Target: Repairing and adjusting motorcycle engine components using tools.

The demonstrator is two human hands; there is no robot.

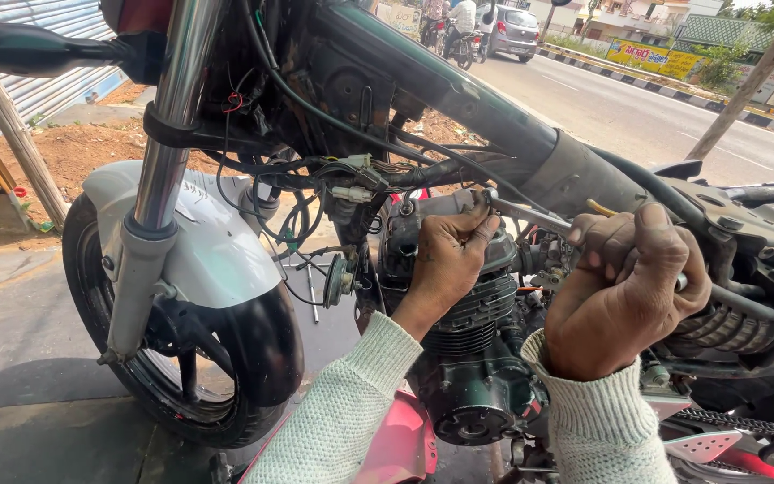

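Observation:
A stripped motorcycle stands before me, its dark finned engine [472, 358] exposed under the bare frame tube [459, 99]. My left hand [445, 260] rests on top of the engine, fingertips at the head of a metal wrench [530, 215] near a bolt. My right hand [624, 291] is closed around the wrench's handle end, to the right of the engine. Both wrists wear pale knitted sleeves. Loose wires and white connectors [351, 179] hang just left of my left hand.
The front wheel [181, 358] with white mudguard [199, 233] and chrome fork [167, 134] stands at left. A drive chain [736, 421] and spring [727, 332] lie at right. Behind are a road [638, 116], a parked car [512, 31] and a wooden pole [750, 81].

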